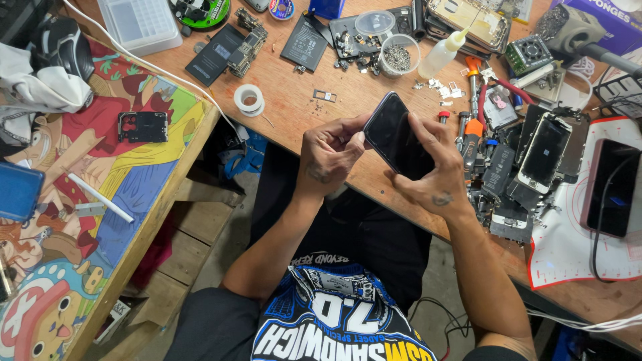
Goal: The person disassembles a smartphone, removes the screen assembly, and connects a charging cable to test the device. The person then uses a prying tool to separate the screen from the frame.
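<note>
Both hands hold one dark phone [396, 136] just above the front edge of the wooden table [294, 107]. The phone is tilted, with its black glass side up and the screen off.

The left hand [329, 155] pinches the phone's left edge, with the fingers curled and the fingertips right at the seam. The right hand [431, 170] grips the other side, with the thumb lying along the glass and the fingers wrapped under. Both hands are closed on the phone, not loose.

How far along is the work? The phone looks whole from here. The glass sits flat on the body and I see no gap. So I think the opening is only starting, or the phone is just being pressed shut; I cannot tell which. No tool is in either hand.

Lots of parts lie about, well apart from the hands. A roll of tape [249, 99] sits to the left on the table. A small clear cup of screws [399, 55] stands behind the phone, near a squeeze bottle [441, 53]. To the right lie screwdrivers [471, 100] and a heap of opened phones [545, 154]. Another phone [610, 187] rests on a white mat [568, 247] with a cable in it. On the colourful cartoon mat [87, 194] to the left lies a black frame [142, 126].
</note>
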